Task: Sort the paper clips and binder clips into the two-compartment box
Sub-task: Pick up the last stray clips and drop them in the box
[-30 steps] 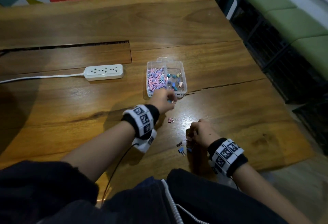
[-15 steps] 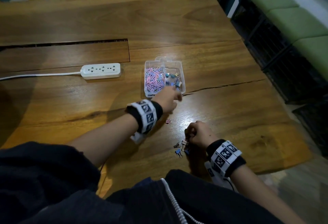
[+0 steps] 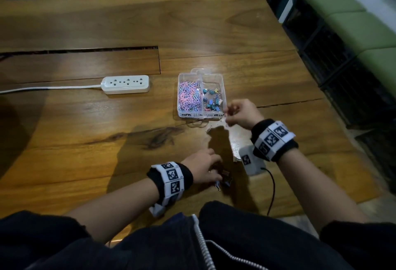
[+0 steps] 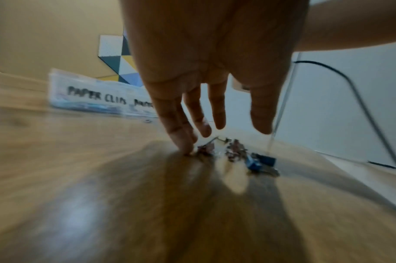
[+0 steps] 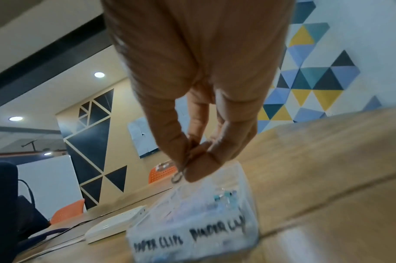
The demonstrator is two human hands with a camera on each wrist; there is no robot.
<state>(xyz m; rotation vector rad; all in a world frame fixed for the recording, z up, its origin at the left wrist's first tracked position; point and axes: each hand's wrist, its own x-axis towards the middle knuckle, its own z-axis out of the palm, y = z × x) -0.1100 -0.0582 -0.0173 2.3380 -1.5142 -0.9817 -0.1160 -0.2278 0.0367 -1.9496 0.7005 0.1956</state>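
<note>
The clear two-compartment box (image 3: 222,81) stands mid-table, with pink and blue paper clips (image 3: 189,98) in its left half and binder clips (image 3: 212,101) in its right half. My right hand (image 3: 227,117) hovers at the box's front right corner and pinches a small clip (image 5: 177,176); only its silver wire loop shows. Nearer me, my left hand (image 3: 214,171) reaches down with straight fingers (image 4: 181,140), one fingertip touching the table beside a few loose binder clips (image 3: 225,181), among them a blue one (image 4: 255,163). One stray paper clip (image 3: 209,129) lies just in front of the box.
A white power strip (image 3: 126,84) with its cord lies left of the box. The wooden table (image 3: 85,141) has a slot at the back left, and its right edge drops off toward green seats (image 3: 353,23). A black cable (image 3: 272,184) hangs from my right wrist.
The hands have swapped places: the left hand drew back from the box to the loose clips, and the right hand left the clips and rose to the box's front corner with a clip.
</note>
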